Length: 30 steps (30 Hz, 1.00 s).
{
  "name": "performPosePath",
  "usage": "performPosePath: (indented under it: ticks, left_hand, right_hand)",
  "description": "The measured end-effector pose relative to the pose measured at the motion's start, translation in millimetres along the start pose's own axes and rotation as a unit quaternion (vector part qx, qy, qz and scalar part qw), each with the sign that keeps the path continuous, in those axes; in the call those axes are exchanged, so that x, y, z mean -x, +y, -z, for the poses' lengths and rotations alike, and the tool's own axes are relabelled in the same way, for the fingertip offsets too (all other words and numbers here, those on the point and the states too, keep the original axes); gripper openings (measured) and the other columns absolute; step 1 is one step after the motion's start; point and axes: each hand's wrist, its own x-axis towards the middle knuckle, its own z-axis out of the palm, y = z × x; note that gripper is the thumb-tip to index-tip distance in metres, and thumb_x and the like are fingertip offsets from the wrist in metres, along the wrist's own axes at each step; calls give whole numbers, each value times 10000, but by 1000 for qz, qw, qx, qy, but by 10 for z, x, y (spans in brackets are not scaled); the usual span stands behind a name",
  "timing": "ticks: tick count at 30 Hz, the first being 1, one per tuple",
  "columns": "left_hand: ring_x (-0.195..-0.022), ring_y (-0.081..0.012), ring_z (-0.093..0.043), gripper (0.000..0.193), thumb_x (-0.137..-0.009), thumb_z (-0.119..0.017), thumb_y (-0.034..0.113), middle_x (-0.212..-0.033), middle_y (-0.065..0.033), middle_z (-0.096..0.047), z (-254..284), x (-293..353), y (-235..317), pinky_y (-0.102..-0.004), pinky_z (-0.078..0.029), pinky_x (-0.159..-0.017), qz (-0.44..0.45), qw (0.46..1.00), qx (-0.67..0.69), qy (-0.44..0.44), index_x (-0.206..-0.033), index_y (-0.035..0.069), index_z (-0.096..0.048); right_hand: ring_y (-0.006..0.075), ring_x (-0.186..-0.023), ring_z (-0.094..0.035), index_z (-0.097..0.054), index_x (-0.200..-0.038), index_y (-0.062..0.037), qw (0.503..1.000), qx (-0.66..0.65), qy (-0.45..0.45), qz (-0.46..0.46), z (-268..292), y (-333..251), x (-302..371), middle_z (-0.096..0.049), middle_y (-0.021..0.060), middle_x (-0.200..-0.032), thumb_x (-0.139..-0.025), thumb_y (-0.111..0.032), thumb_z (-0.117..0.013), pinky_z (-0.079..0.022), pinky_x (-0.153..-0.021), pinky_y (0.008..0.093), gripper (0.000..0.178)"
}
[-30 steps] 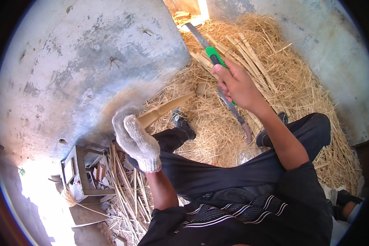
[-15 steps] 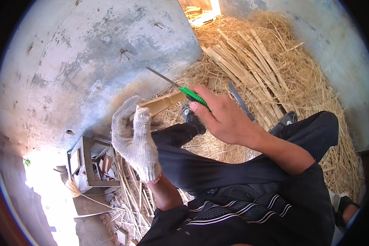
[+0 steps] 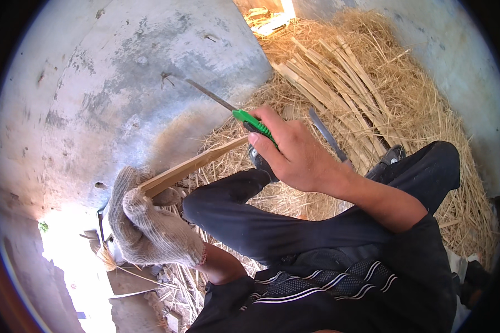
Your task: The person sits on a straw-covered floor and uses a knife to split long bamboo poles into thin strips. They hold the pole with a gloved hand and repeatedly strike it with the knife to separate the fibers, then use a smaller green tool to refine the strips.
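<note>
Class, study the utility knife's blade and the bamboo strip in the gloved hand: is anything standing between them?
Nothing visible is. The right hand holds the green utility knife, its blade above the bamboo strip gripped by the gloved left hand. Only wall and straw show behind the gap; depth is unclear.

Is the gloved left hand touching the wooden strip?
Touching. The head view shows the left hand gripping the wooden strip by its near end.
</note>
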Motion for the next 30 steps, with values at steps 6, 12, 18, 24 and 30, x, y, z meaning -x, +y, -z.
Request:
performPosePath:
  ticks: [6, 12, 18, 24, 30]
  left_hand:
    - [-497, -72, -541, 245, -992, -534, 190, -783, -112, -683, -167, 83, -84, -184, -394, -423, 72, 996, 1, -42, -993, -17, -666]
    - [-475, -58, -465, 417, -1009, -406, 337, -874, -73, -631, -287, 24, -330, -175, -346, -399, 34, 999, 35, -16, -1066, 12, -661]
    - [-595, -110, -558, 433, -1022, -362, 353, -838, -96, -622, -151, 143, -526, -209, -440, -491, -89, 973, -200, -68, -893, 21, -607]
    - [-701, -187, -607, 230, -989, -485, 210, -775, -111, -611, -198, 49, -240, -317, -509, -630, -55, 995, -19, -82, -899, 15, -566]
    - [-595, -119, -540, 285, -1016, -476, 233, -750, -79, -596, -309, 21, 77, -258, -471, -560, 94, 995, 23, 22, -872, 10, -580]
  right_hand:
    - [439, -563, -578, -439, -1003, 23, 999, 0, -16, -32, 54, -3, 38, -545, 246, -607, -973, -147, -496, -410, -527, 498, 182]
    - [440, -565, -581, -445, -1004, 21, 997, 18, -29, -62, 73, 62, 80, -553, 246, -607, -982, -169, -486, -412, -527, 502, 196]
    - [439, -576, -584, -467, -1038, 22, 997, 33, -41, -52, -26, 148, 133, -560, 237, -609, -992, -190, -488, -414, -535, 506, 217]
    - [454, -584, -582, -455, -1088, 23, 991, 21, -103, -85, -66, 31, 188, -556, 237, -587, -988, -178, -487, -434, -543, 524, 227]
    - [475, -580, -581, -432, -1094, 39, 991, 43, -108, -73, -82, -53, 244, -562, 262, -591, -971, -146, -487, -458, -547, 547, 229]
